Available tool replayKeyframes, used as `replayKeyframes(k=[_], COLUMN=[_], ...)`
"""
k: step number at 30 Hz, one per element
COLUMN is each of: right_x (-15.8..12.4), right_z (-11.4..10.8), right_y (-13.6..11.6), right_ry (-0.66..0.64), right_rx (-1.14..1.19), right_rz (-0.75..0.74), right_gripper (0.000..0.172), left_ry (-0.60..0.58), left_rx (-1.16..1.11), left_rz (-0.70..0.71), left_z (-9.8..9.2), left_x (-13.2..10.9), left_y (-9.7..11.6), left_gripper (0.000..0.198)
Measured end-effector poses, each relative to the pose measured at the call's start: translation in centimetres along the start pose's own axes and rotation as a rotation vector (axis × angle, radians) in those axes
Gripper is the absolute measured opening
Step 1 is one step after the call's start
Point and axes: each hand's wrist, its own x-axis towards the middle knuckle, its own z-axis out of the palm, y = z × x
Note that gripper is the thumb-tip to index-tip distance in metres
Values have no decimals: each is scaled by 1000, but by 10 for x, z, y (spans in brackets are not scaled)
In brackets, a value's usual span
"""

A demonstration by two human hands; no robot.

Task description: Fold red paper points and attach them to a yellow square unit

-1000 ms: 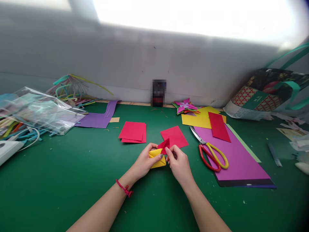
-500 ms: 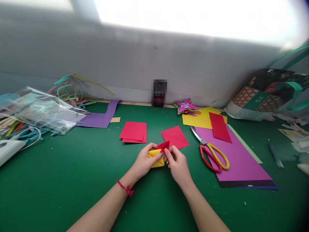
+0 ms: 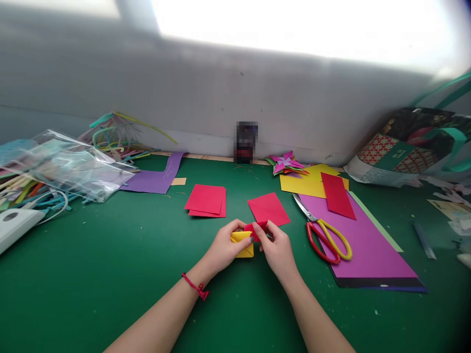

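A folded yellow paper piece (image 3: 243, 243) lies on the green table (image 3: 91, 255), pinched by my left hand (image 3: 225, 247), which wears a red cord at the wrist. My right hand (image 3: 277, 250) is closed on a small folded red paper piece (image 3: 253, 227), pressed against the yellow piece's upper right edge. Both hands meet at the middle of the table. A flat red sheet (image 3: 268, 209) lies just behind my hands, and a stack of red sheets (image 3: 206, 200) sits to its left.
Red-and-yellow scissors (image 3: 326, 231) rest on a large magenta sheet (image 3: 368, 240) at right. Yellow paper (image 3: 301, 184), a red strip (image 3: 336, 195) and a folded paper star (image 3: 285, 163) lie behind. A clear plastic bag (image 3: 62, 164), pipe cleaners (image 3: 117, 135), a purple sheet (image 3: 156, 179) and a patterned bag (image 3: 408, 142) line the edges.
The red piece stood up between my fingers before; now it is pushed down flat against the yellow piece. My hands have closed together and the view has shifted slightly.
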Motion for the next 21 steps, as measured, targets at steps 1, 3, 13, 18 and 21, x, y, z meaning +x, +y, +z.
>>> replayKeyframes(k=[1,3,13,18,21], right_x=[0,0,3,2,1], right_z=[0,1,0,0,0], right_y=[1,3,3,-3,-3], right_ry=[7,9,-45,17,82], right_rx=[18,74,256,150,144], right_rz=[4,15,32,31,17], right_gripper=[26,26,23,24,28], left_ry=[-2,-8,-13,27,3], left_rx=[10,26,26,-1,-14], left_rz=[19,43,42,10,9], left_z=[0,1,2,5,7], left_x=[-1,-2,-5,-4,-5], left_y=[1,3,3,0,-1], left_gripper=[18,16,16,18,18])
